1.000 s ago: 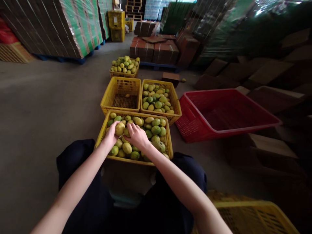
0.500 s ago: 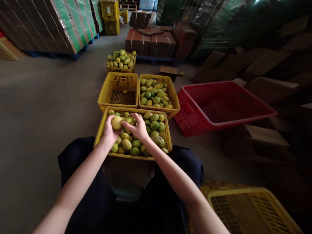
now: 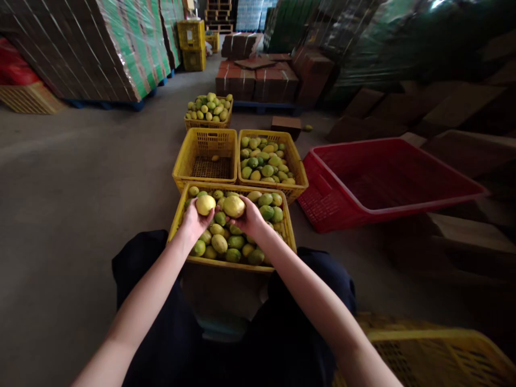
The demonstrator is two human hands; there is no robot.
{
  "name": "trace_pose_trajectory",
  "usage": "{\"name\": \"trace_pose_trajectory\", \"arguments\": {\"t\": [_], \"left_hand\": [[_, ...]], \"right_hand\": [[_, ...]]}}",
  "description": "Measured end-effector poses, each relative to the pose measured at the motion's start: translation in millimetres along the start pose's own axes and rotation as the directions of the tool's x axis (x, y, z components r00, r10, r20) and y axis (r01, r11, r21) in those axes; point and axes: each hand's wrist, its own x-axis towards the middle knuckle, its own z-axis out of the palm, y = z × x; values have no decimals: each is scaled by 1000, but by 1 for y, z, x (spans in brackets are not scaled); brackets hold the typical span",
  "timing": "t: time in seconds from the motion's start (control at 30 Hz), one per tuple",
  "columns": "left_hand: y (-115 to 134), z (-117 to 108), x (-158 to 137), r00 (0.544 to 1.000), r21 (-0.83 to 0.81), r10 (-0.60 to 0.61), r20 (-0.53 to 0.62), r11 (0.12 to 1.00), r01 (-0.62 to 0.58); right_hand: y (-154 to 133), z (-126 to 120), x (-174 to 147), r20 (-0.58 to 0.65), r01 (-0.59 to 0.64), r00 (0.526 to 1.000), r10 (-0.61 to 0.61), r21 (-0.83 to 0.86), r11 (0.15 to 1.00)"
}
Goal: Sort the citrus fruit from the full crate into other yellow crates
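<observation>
My left hand (image 3: 195, 221) is wrapped round a pale yellow lemon (image 3: 205, 205). Beside it, my right hand (image 3: 252, 219) grips a larger yellow lemon (image 3: 234, 206) from its right side, the palm partly under it. Both fruits are held close together, just over the near yellow crate (image 3: 229, 264). That crate stands between my knees and is filled with green and yellow lemons (image 3: 220, 243). The fingers of each hand are partly hidden behind the fruit.
Behind the near crate, a yellow crate (image 3: 181, 156) holds one small lemon (image 3: 215, 158); another (image 3: 299, 161) beside it holds many. A heaped crate (image 3: 209, 123) stands farther back. A red basket (image 3: 338, 203) is at right, a yellow crate (image 3: 427, 334) at lower right.
My right hand has turned over and drawn back rightward, and its lemon now shows brighter yellow. The left hand keeps its lemon. The whole view has shifted slightly.
</observation>
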Motion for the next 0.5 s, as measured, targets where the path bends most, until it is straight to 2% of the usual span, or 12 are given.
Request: {"name": "trace_pose_trajectory", "arguments": {"t": [0.17,0.33,0.5], "left_hand": [[1,5,-8,996,29,-86,2,996,86],[0,8,-11,999,69,-16,27,998,14],[2,9,-15,994,83,-37,105,996,29]], "right_hand": [[0,-1,-2,71,-6,997,2,45,999],[1,0,-4,92,6,996,-10,41,999],[-1,-1,-6,139,49,989,-53,33,998]]}}
